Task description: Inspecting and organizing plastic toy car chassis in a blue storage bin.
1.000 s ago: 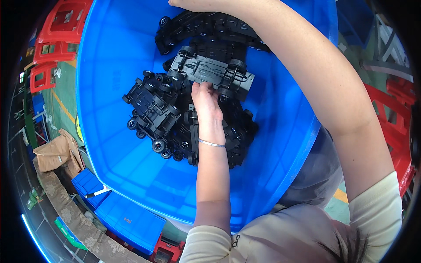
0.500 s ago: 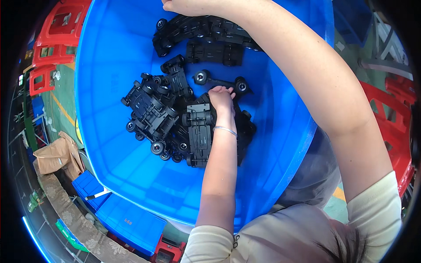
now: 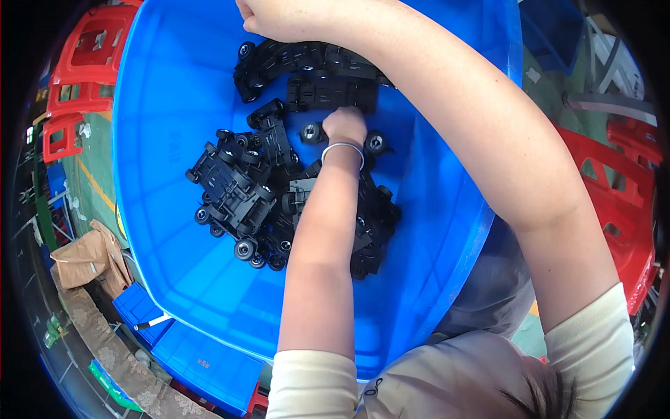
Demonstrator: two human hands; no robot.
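My left hand [image 3: 345, 124], a metal bangle at its wrist, is down inside a big blue plastic tub [image 3: 188, 279]. Its fingers are curled over the middle of a black toy car chassis [image 3: 312, 133], whose wheels show on both sides; the fingertips are hidden. More black chassis [image 3: 230, 185] lie jumbled around and below it, some with wheels up. My right arm arches across the top right, and the right hand [image 3: 279, 19] is at the top edge of the view over the tub's far side. Its visible fingers are bent; the rest is cut off.
Beyond the left hand lie several more chassis [image 3: 328, 92]. Red plastic frames [image 3: 91, 45] stand left of the tub, and more red plastic [image 3: 614, 209] is at the right. Brown paper [image 3: 87, 255] and a blue box [image 3: 206, 363] sit at the lower left.
My left hand has moved farther away, from beside the wheeled chassis onto its middle, and its fingers have curled. My right hand has shifted slightly left and down in view.
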